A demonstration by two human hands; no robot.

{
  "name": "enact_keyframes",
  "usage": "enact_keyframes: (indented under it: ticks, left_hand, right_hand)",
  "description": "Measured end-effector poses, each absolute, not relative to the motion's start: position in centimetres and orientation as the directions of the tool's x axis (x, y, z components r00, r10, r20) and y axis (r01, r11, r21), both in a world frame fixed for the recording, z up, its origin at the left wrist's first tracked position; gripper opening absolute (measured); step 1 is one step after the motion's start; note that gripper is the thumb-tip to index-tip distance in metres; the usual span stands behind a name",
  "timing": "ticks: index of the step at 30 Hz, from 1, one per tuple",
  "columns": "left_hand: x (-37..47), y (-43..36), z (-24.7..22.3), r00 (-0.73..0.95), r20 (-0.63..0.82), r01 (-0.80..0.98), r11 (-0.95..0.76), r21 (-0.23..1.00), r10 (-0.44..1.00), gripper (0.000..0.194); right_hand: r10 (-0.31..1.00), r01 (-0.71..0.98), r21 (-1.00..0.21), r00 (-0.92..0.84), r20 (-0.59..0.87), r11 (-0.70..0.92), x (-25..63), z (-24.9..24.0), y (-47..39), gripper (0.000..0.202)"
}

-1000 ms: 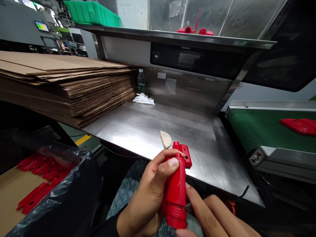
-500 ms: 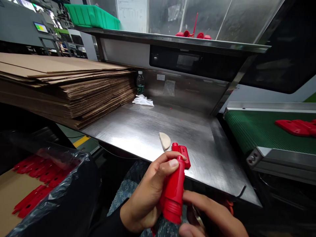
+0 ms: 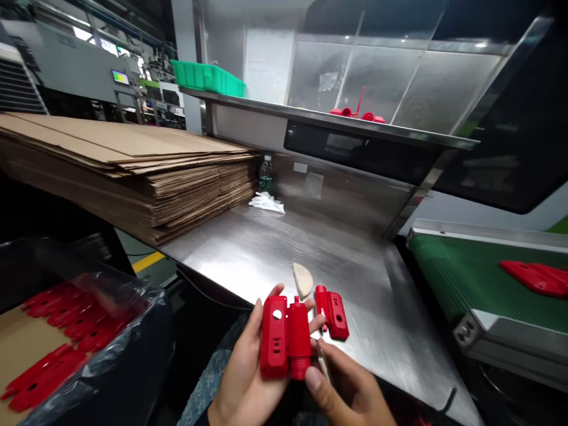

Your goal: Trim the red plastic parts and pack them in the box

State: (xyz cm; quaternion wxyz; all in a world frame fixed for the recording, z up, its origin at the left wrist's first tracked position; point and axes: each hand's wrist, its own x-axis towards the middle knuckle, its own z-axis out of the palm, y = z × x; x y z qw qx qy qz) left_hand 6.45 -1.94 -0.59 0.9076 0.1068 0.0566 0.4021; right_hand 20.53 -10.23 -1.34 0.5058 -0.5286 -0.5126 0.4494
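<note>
At the near edge of a steel table point(image 3: 275, 248), a person's left hand point(image 3: 246, 378) cradled a red plastic part point(image 3: 286, 337), fingers clamped around its flat side so the face with holes tilted up into view. Right hand point(image 3: 350, 390) steadied its lower end with the thumb, fingers curled on a thin tool. Just beyond lay a second red part point(image 3: 332, 305) and a pale pad point(image 3: 303, 279); cardboard sheets point(image 3: 133, 165) stood stacked well left.

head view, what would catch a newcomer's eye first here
The bright red plastic part held up in the left hand, the right hand touching its lower end. A second red part lies on the steel table just behind, and a tall stack of flat cardboard fills the left.
</note>
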Motion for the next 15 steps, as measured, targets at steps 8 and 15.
enact_keyframes:
  ticks: [8,15]
  left_hand:
    - [6.5,-2.3,0.0,0.634,-0.070,-0.695,0.608,0.383,0.770,0.053]
    - [5.5,-1.9,-1.2,0.622,-0.020,-0.661,0.538,0.523,0.783,0.059]
  right_hand:
    - [0.880,0.785,-0.522,0.457,0.126,-0.333,34.7,-2.9,-5.4,0.077]
    - [0.877,0.908,-0.236,0.402,0.264,-0.345,29.7,-2.0,-0.6,0.066]
